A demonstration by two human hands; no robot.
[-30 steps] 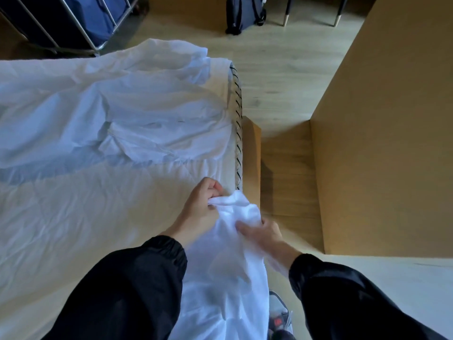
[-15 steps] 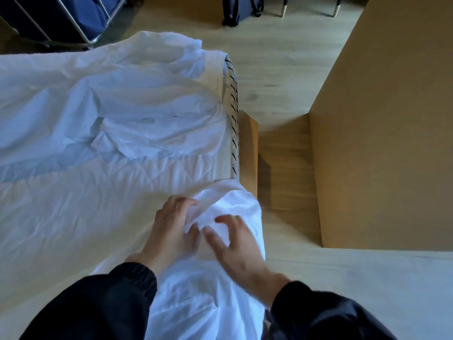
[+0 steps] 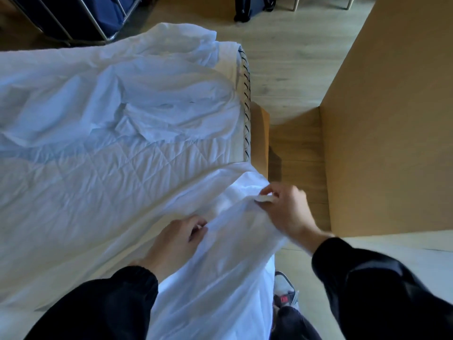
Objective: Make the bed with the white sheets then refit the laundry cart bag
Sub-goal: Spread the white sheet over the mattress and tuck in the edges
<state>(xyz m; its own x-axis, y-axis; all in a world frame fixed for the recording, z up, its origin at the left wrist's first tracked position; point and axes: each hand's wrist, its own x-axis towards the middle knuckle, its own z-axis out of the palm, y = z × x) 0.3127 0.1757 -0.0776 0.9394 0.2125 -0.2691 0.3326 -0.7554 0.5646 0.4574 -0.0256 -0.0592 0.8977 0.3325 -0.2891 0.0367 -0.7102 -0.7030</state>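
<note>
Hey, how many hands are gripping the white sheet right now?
2. The left hand grips a fold of the white sheet over the mattress; the right hand pinches its edge, nearer the wooden bed frame. No others in view.

- Sheet (image 3: 220,266): thin white cloth, matt, finely creased.
- Mattress pad (image 3: 98,182): quilted cloth, soft, wrinkled, dull.
- Mattress edge (image 3: 246,119): woven trim with dark stitch marks.
- Floor (image 3: 282,57): pale wood planks, smooth, low sheen.
- Panel (image 3: 392,119): brown board, flat, matt.
- Cart frame (image 3: 97,27): shiny metal tube; bag (image 3: 110,11) dark blue cloth.
- Sleeves (image 3: 98,310): black cloth, faint sheen.
</note>
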